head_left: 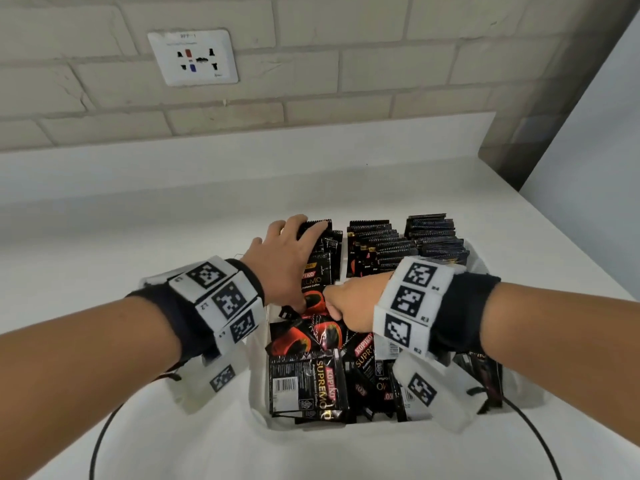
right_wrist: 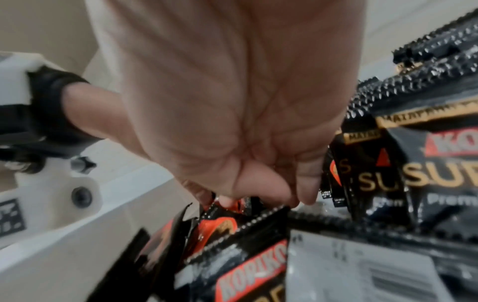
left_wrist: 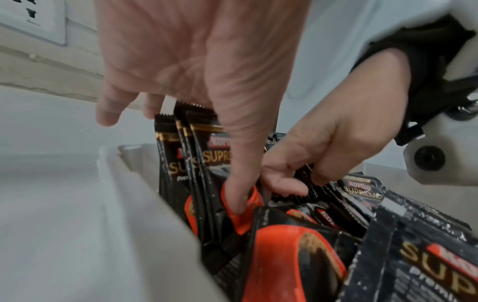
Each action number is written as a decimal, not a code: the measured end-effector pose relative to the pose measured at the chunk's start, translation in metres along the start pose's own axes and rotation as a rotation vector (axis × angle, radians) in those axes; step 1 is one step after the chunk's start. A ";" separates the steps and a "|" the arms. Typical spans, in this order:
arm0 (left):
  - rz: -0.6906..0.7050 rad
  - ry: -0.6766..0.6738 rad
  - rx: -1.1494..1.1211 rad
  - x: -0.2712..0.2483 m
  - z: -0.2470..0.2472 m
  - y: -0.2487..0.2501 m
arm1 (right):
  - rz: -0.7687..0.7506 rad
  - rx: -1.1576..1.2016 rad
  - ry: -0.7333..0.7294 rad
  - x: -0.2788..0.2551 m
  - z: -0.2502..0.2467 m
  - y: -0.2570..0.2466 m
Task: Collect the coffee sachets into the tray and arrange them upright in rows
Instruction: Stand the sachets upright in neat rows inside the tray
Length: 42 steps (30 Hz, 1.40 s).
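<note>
Pale brick wall with a white socket plate [head_left: 193, 57] stands behind a white counter [head_left: 138, 209], and on that counter sits a white rectangular plastic tray [head_left: 258, 375] holding the black foil coffee sachets with red and gold print; at the far end two rows of upright sachets [head_left: 405, 244] are packed edge-on, serrated tops up, while a third, shorter row [head_left: 323, 244] is being built at the far left; the near half of the tray is a heap of loose sachets [head_left: 308, 382] lying flat and crossed over one another, so by my reckoning the sorting is somewhere around halfway; the left hand [head_left: 287, 261] is spread over the short row, fingers [head_left: 308, 225] straight across the sachet tops and thumb down in front of the packets, seemingly to keep them from toppling forward while more are added; the right hand [head_left: 349, 303] reaches into the middle of the tray with fingers [right_wrist: 261, 188] curled down, pinching the serrated edge of one black sachet from the heap, probably to stand it against the braced row; how many it has caught I cannot tell; the slippery foil and loose stack suggest the row could fan open if the left hand lifts too soon; black cables [head_left: 104, 438] trail from both wrist rigs across the counter
</note>
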State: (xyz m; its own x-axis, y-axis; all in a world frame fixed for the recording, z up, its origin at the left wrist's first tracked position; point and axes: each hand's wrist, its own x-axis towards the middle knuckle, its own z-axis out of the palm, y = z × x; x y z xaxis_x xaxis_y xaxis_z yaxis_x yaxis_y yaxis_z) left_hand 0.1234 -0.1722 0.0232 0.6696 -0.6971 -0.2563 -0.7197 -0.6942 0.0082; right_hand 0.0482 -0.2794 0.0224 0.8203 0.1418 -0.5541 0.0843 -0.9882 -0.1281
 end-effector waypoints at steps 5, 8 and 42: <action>0.002 -0.033 -0.059 0.001 -0.002 -0.002 | -0.003 -0.160 -0.110 -0.013 0.007 -0.003; -0.013 -0.065 -0.071 0.004 -0.005 -0.001 | -0.033 -0.255 -0.088 -0.019 0.012 -0.004; 0.098 0.017 -0.420 -0.048 -0.025 0.030 | -0.037 0.255 0.048 -0.101 0.002 0.062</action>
State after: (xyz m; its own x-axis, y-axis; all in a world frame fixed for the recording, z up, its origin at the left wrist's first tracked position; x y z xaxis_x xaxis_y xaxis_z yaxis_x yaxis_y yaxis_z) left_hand 0.0744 -0.1643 0.0596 0.6071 -0.7640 -0.2184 -0.6451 -0.6344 0.4258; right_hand -0.0305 -0.3552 0.0686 0.8455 0.1689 -0.5066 -0.0252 -0.9350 -0.3538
